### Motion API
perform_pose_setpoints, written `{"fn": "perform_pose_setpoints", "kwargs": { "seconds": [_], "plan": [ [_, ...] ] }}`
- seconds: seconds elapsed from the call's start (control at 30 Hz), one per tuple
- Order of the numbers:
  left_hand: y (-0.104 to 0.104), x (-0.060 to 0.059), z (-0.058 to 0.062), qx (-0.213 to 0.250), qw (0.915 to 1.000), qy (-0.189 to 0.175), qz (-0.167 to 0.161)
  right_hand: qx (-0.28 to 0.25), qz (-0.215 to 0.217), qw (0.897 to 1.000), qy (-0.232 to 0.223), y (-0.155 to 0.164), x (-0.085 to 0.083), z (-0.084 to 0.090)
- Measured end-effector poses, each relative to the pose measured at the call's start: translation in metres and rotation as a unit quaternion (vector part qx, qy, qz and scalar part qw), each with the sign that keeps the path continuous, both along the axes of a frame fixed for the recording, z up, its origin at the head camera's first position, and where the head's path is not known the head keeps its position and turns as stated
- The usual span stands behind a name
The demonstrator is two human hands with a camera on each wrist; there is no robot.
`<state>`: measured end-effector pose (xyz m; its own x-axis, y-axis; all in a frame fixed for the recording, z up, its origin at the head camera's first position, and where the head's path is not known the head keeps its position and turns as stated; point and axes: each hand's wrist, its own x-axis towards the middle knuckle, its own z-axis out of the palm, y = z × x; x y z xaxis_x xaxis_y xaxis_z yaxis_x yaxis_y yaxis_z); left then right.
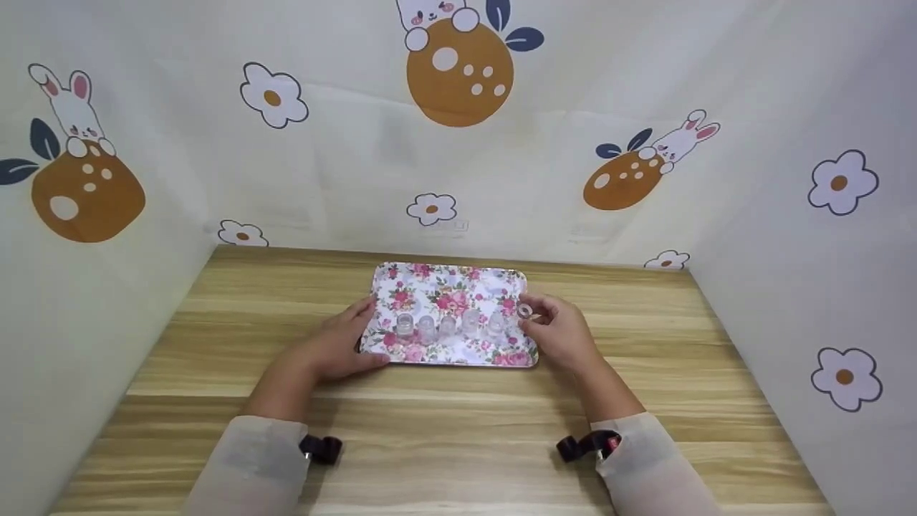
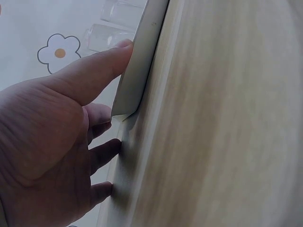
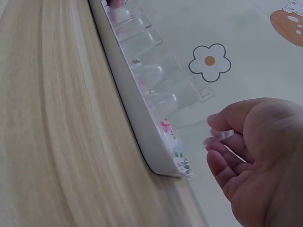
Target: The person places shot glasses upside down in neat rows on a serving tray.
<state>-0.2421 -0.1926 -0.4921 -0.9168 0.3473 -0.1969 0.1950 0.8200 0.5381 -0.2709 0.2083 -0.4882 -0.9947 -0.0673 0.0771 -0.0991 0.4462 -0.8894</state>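
Observation:
A floral tray with pink roses lies on the table. Several small clear cups stand in a row on it; their outlines also show in the right wrist view. My left hand holds the tray's front left corner, with the thumb on the front rim and the fingers along the left side. Beside the tray's right edge, my right hand pinches a small clear ring-shaped piece between thumb and fingers, apart from the cups. In the right wrist view this clear piece is partly hidden by the fingertips.
The wood-grain table extends around the tray on all sides. Pale cloth walls printed with rabbits, oranges and flowers rise behind it and at both sides. Black camera mounts sit at both wrists.

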Motion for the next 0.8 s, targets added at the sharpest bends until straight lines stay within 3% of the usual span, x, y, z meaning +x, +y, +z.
{"fn": "perform_pose_setpoints", "kwargs": {
  "seconds": [0.47,0.8],
  "plan": [
    [0.0015,-0.0004,0.0,-0.007,1.0,0.004,-0.003,0.065,0.034,0.997,-0.007,0.0003,-0.0028,-0.0086],
    [0.0018,0.0007,0.0014,-0.003,1.0,-0.003,0.001,0.064,0.037,0.997,-0.009,0.0004,-0.002,-0.0074]
  ]
}}
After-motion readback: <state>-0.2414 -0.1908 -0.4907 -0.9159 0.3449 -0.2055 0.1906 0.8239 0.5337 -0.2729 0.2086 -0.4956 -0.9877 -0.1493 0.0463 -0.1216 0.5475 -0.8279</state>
